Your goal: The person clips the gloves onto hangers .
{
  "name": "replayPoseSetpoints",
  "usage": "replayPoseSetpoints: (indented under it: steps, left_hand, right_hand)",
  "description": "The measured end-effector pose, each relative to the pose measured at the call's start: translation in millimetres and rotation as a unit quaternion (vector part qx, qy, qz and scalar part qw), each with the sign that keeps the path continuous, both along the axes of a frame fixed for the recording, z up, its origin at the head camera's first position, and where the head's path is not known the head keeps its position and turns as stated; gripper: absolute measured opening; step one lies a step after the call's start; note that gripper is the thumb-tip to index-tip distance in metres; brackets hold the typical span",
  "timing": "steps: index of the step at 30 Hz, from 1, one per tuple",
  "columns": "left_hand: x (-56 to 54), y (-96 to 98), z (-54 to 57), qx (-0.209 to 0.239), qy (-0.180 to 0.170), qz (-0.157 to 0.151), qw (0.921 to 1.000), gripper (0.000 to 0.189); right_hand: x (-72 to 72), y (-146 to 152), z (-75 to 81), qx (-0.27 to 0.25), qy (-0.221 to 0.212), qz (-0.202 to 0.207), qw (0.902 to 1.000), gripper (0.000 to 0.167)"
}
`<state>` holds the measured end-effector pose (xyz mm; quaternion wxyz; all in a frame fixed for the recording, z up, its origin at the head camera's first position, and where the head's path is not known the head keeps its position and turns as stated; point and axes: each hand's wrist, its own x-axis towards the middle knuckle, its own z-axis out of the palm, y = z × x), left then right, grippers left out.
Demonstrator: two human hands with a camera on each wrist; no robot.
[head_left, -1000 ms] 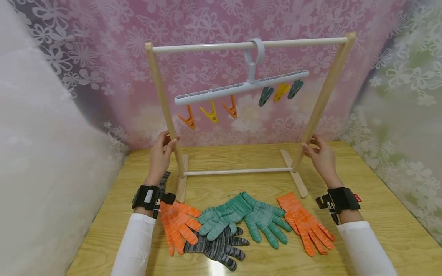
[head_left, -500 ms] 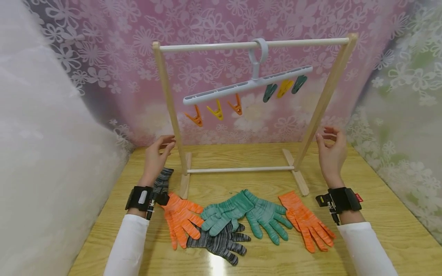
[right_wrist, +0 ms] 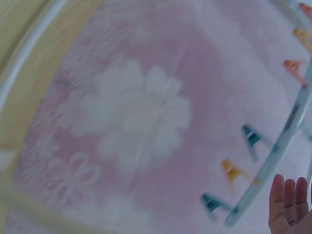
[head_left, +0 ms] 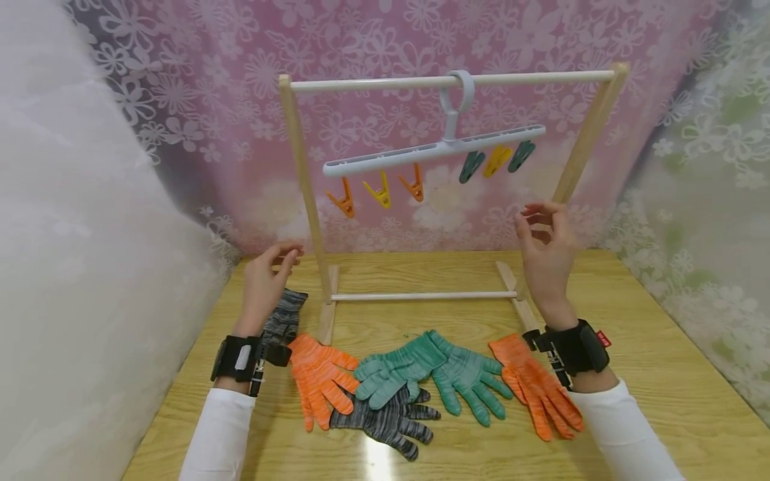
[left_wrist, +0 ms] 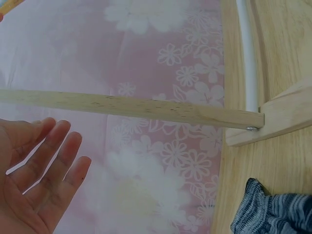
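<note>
A wooden rack with a white top rod (head_left: 373,83) stands on the table, and a pale grey hanger (head_left: 421,154) hangs from it at a slant. Under its left half are orange and yellow clips (head_left: 380,194); dark green clips (head_left: 472,167) flank a yellow one on the right half. My left hand (head_left: 265,280), fingers loosely bent, is beside the left post (head_left: 308,194) and holds nothing, as the left wrist view confirms. My right hand (head_left: 549,267) is raised in front of the right post, hiding part of it, fingers relaxed and empty.
In front of the rack lie two green gloves (head_left: 472,381), an orange glove (head_left: 321,381) overlapping a grey striped glove (head_left: 391,421), and another orange glove (head_left: 535,387) at right. A second grey glove (head_left: 285,314) is partly behind my left forearm. Floral curtains (head_left: 240,167) enclose the table.
Both hands have let go of the rack's posts. The left hand drew back slightly to the left; the right swung outward, then inward and up in front of the right post.
</note>
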<state>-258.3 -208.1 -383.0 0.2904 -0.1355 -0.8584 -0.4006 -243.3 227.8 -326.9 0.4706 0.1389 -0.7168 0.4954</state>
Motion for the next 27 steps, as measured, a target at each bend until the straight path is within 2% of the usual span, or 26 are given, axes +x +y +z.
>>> replayPoseSetpoints:
  steps: [5,9,12,14,16,19,22,24,27]
  left_hand:
    - [4.5,-4.2,-3.1,-0.004,-0.005,0.012,0.9999,0.023]
    - [8.2,-8.5,-6.7,0.0,-0.01,0.015,0.9998,0.024]
    - [11.3,-13.3,-10.2,0.001,-0.005,0.023,0.9997,0.024]
    - [13.7,-17.0,-13.6,-0.002,-0.005,0.028,0.9996,0.024]
    - [16.3,-21.3,-17.4,-0.001,-0.007,0.028,0.9996,0.024]
    - [20.4,-28.0,-24.3,0.001,-0.018,0.033,0.9993,0.024]
    - [23.0,-35.2,-30.7,0.006,-0.027,0.042,0.9987,0.025]
    - [24.1,-39.4,-33.4,0.001,-0.029,0.049,0.9984,0.025]
    - [23.9,-45.2,-35.5,-0.011,-0.033,0.056,0.9978,0.025]
  right_hand:
    - [13.6,-51,17.5,0.013,0.026,0.081,0.9963,0.027]
    - [13.3,-91,13.7,0.037,0.026,0.158,0.9865,0.033]
    - [-23.2,-117,-23.1,0.059,0.041,0.214,0.9742,0.044]
    - [-31.5,-132,-32.9,0.083,0.006,0.236,0.9682,0.05]
    - [-33.4,-147,-34.9,0.105,-0.022,0.239,0.9652,0.055]
    - [-5.2,-167,-4.3,0.123,-0.096,0.24,0.9582,0.058]
    - [-0.5,-184,11.4,0.121,-0.116,0.228,0.959,0.061]
    - [-2.2,-193,19.0,0.117,-0.126,0.214,0.9615,0.06]
    - [-6.3,-200,27.3,0.106,-0.115,0.197,0.9679,0.057]
